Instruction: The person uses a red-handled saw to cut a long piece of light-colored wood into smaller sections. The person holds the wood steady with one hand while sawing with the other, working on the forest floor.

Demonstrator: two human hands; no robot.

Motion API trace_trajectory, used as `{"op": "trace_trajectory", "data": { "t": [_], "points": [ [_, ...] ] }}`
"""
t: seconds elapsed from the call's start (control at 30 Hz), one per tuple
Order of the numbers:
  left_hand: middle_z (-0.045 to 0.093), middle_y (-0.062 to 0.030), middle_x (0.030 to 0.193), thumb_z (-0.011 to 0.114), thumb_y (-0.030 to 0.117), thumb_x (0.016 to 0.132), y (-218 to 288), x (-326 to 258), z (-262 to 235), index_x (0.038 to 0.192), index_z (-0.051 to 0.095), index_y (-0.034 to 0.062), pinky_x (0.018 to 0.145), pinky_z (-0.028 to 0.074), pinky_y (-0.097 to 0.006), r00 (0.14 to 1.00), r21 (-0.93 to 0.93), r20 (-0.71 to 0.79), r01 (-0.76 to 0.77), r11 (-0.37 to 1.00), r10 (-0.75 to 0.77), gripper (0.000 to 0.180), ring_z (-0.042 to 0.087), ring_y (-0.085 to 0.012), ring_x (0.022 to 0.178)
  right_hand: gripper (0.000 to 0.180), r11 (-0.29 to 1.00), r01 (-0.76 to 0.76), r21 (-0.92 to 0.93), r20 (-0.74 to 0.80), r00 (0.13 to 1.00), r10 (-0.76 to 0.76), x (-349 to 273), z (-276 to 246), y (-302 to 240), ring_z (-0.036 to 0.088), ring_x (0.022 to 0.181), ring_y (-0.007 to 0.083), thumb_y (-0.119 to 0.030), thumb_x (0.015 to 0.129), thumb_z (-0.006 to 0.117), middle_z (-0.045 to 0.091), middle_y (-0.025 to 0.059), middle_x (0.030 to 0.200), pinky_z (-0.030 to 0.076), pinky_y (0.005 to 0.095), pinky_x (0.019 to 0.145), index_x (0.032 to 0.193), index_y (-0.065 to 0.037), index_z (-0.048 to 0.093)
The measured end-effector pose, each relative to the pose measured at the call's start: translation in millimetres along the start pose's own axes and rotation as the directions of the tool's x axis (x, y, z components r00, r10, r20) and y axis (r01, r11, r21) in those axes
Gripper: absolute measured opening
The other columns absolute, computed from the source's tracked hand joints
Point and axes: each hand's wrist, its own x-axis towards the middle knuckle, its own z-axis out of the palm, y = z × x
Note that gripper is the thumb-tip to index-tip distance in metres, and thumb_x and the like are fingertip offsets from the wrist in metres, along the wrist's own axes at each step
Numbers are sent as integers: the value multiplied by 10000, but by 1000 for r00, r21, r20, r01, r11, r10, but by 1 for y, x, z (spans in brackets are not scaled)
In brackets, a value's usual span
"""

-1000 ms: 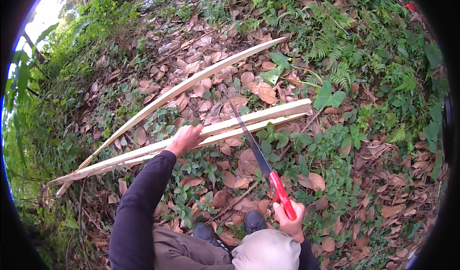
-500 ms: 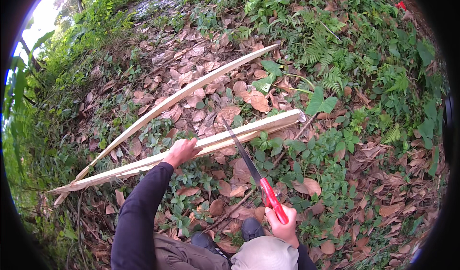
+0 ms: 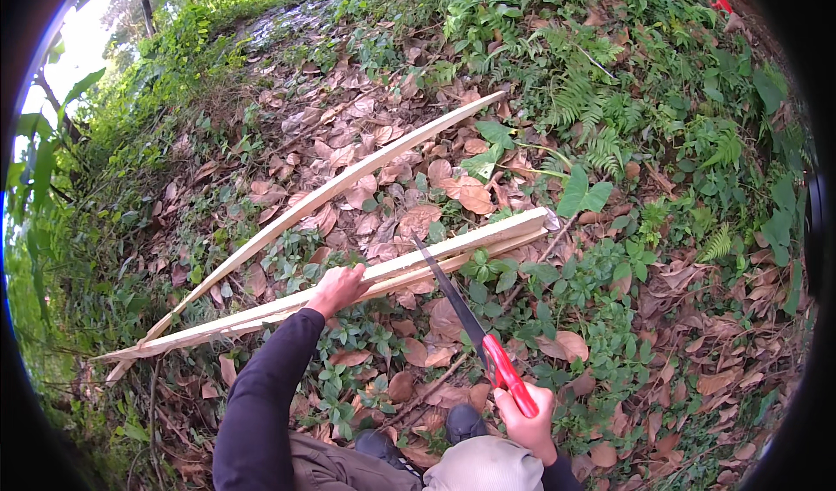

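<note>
Two pale lengths of cut lumber lie close together across the leaves in front of me. My left hand (image 3: pixel 339 289) grips the upper wooden plank (image 3: pixel 488 234) near its middle, fingers closed over it. In my right hand (image 3: pixel 528 417) is a handsaw (image 3: pixel 460 306) with a red handle, held tightly. Its dark blade lies across the plank to the right of my left hand, the tip just past the far edge. Partly under the upper plank shows the second piece (image 3: pixel 514 244).
Farther off, a long curved pale wooden strip (image 3: pixel 331 189) rests on brown leaves, meeting the planks at the far left. Ferns (image 3: pixel 579 99) and low green plants grow on the right. My dark shoes (image 3: pixel 465 423) stand close by, and a thin stick (image 3: pixel 444 376) lies before them.
The saw has been drawn back toward me, so less of its tip sticks out beyond the plank. My left hand keeps its grip. The whole view has shifted slightly.
</note>
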Motion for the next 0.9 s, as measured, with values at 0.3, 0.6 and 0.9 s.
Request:
{"op": "trace_trajectory", "data": {
  "t": [0.3,0.6,0.9],
  "points": [
    [650,-199,679,639,393,925,-6,3,-3,928,541,22,614,536,-492,999,32,-37,-15,999,16,384,668,-402,656,187,999,-30,-23,68,997,31,0,-20,-49,439,517,32,-95,875,703,521,-15,552,344,268,472,734,12,642],
    [651,-197,686,657,367,907,-6,-3,0,931,537,29,602,531,-486,999,35,-41,-18,999,19,359,672,-392,661,259,981,105,-165,84,992,-92,28,12,-54,435,467,90,-138,866,716,489,56,519,345,315,465,693,12,595],
    [648,-204,698,662,334,904,-12,7,9,952,510,28,612,527,-504,999,19,-37,-7,1000,8,345,661,-412,663,242,999,-42,-15,119,992,44,17,-1,-73,444,515,47,-112,895,696,525,-1,550,340,281,474,708,17,613]
  ]
}}
